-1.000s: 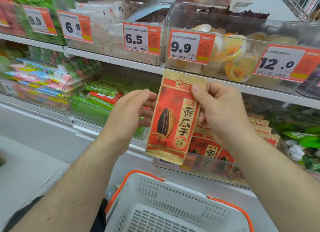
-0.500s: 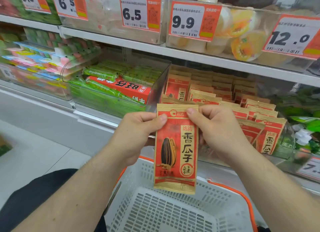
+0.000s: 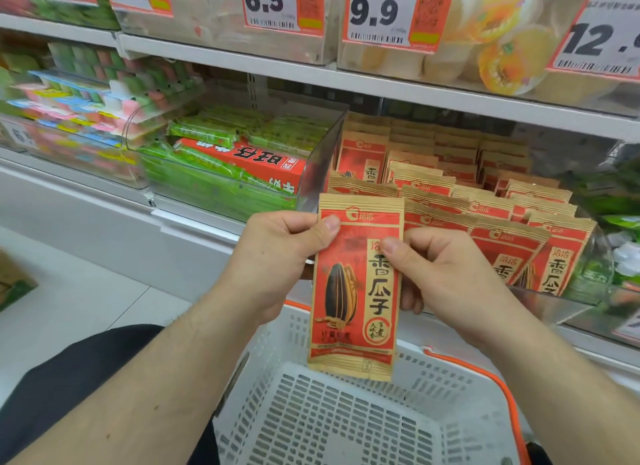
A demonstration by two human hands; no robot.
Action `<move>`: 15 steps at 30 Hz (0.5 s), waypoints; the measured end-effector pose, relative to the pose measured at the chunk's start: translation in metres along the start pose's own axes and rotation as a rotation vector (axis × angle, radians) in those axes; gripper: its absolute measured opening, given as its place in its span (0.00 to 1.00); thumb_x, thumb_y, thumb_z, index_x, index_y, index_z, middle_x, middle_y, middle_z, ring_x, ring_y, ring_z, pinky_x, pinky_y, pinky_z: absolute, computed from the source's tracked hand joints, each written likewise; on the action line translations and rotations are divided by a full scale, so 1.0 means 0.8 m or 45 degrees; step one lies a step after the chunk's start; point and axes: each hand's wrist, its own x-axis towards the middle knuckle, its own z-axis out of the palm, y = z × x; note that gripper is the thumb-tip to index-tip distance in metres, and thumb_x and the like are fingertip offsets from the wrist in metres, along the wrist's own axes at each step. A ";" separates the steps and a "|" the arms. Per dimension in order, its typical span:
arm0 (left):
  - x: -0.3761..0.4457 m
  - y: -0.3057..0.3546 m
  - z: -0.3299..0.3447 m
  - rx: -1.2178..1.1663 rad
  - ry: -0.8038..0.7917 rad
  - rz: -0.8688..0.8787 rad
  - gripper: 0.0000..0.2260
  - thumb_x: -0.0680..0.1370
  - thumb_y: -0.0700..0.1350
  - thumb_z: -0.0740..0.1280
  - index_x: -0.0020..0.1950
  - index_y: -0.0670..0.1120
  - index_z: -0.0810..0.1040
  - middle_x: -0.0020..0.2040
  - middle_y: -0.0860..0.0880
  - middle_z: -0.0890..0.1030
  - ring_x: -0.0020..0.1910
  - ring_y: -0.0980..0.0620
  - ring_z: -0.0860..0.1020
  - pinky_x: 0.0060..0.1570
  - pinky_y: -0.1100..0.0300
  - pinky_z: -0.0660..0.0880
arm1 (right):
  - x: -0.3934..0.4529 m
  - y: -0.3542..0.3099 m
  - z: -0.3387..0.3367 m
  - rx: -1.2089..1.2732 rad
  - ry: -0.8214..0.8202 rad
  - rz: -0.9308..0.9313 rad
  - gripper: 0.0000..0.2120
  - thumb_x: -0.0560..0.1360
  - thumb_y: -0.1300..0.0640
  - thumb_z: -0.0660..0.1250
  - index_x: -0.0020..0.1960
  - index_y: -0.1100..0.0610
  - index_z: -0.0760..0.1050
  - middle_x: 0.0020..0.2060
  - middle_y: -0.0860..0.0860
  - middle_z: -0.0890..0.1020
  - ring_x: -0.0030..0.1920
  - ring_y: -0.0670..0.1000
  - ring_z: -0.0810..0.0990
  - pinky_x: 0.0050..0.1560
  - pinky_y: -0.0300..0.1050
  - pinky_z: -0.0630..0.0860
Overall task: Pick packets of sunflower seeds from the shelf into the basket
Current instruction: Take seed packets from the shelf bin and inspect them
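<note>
Red and kraft-brown, a packet of sunflower seeds (image 3: 356,288) hangs upright between two bare hands, its bottom edge just above the white basket (image 3: 450,388). The left hand (image 3: 277,256) has its grip closed on the packet's upper left edge, thumb pressed on the front near the top corner and the other fingers curled behind. The right hand (image 3: 446,274) pinches the right edge a little lower, thumb over the printed characters, fingers folded round the back. Neither grip holds anything else.

Behind the hands, more packets of the same kind (image 3: 485,201) stand in rows in a clear bin (image 3: 561,308) on the shelf (image 3: 415,90). Left of them lies a bin of green packs (image 3: 221,173) with a red box (image 3: 249,159) on top. Orange price tags (image 3: 391,14) hang above, cut off by the top edge; the one at far right is cropped mid-number. The basket's near side runs out of frame, and its orange handle (image 3: 485,381) shows only in part. Small print at the packet's foot is too fine to read.

Compared with half a second ago, the packet sits lower against the basket, the right thumb has slid down from the top edge onto the lettering, and the view has tilted down, so less of the upper shelf shows.
</note>
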 end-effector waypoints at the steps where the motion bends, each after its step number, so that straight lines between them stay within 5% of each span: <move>1: -0.001 0.000 0.000 0.004 0.004 0.000 0.09 0.77 0.42 0.68 0.39 0.43 0.84 0.33 0.44 0.83 0.28 0.51 0.78 0.28 0.62 0.76 | -0.001 0.001 0.000 -0.009 0.002 -0.013 0.24 0.69 0.43 0.65 0.38 0.66 0.77 0.25 0.52 0.80 0.25 0.49 0.76 0.25 0.40 0.71; 7: -0.002 0.001 0.001 -0.022 0.050 0.011 0.09 0.78 0.42 0.68 0.39 0.44 0.85 0.33 0.45 0.83 0.29 0.51 0.79 0.29 0.63 0.76 | -0.006 0.002 0.001 0.020 -0.054 0.001 0.26 0.66 0.39 0.66 0.40 0.64 0.78 0.29 0.58 0.82 0.25 0.50 0.77 0.25 0.41 0.72; 15: -0.004 0.001 0.001 -0.015 0.086 0.025 0.07 0.78 0.43 0.68 0.42 0.44 0.84 0.35 0.46 0.84 0.31 0.51 0.80 0.29 0.62 0.76 | -0.011 0.005 0.004 -0.020 -0.034 -0.029 0.21 0.68 0.42 0.66 0.38 0.62 0.78 0.25 0.52 0.79 0.24 0.48 0.77 0.26 0.40 0.72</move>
